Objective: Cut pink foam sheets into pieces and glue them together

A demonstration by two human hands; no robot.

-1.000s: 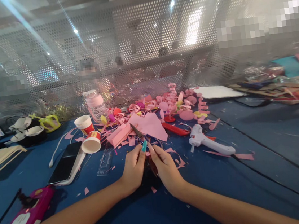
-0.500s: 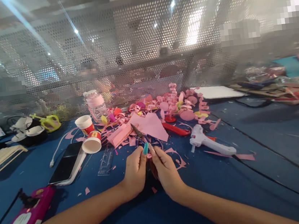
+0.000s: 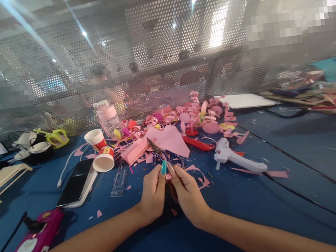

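A small pink piece [image 3: 168,176] is pinched between the fingertips of the left hand [image 3: 152,191] and the right hand [image 3: 190,196], with the 2 thumbs nearly meeting; the lower fingers are hidden, so how its underside is supported cannot be told. It is held over the near part of the bench [image 3: 125,250], with the scissors [image 3: 155,146] lying just beyond. If it is paper, as seems likely, light, even pressure is called for, since creases would be easily pressed in. Its edges are best aligned by small fingertip adjustments, the wrists being held steady. The scissors' tip is pointed toward the bench's far edge, safely away. The glue gun [image 3: 242,159], toward the right edge, should be avoided by the right forearm.
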